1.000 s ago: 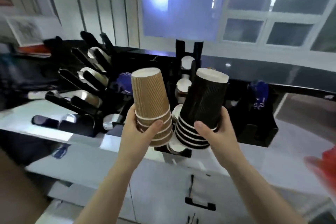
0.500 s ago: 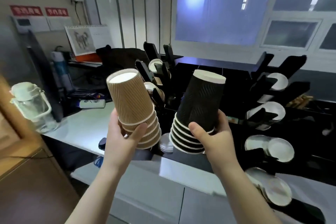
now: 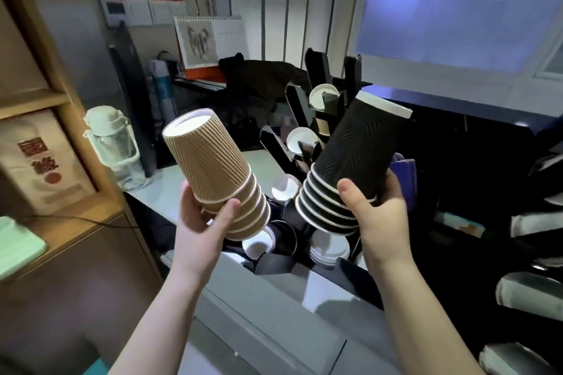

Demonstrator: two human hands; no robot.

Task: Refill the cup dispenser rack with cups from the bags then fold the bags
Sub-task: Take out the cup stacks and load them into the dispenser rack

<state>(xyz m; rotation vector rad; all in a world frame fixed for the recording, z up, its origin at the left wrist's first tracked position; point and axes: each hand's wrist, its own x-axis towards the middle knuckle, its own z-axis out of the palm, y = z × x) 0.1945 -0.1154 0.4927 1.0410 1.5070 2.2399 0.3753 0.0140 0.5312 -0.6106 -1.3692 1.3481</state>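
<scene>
The fingers of both hands are hidden behind the cups they hold; only the thumbs and backs of the palms show. The left hand (image 3: 202, 219) grips a brown stack (image 3: 217, 173) of ribbed cups near its wide end, bases tilted up and to the left. The right hand (image 3: 379, 213) grips a black stack (image 3: 350, 167) the same way, bases tilted up and to the right. The two stacks are close but apart at their rims. Behind and below them the black rack (image 3: 307, 119) is largely covered by the stacks, so only some of its slanted arms and a few white cup mouths show between and under them. On the right edge more rack arms (image 3: 530, 286) are blurred and cut off. No bags can be made out. At far left a clear jug (image 3: 114, 146) stands on the grey counter (image 3: 170, 189), with a calendar (image 3: 210, 39) against the far wall and a dark cloth heap (image 3: 265, 76) just right of it. A wooden shelf (image 3: 39, 100) holding a paper bag (image 3: 42, 161) with red print, too blurred to read, fills the left side.
</scene>
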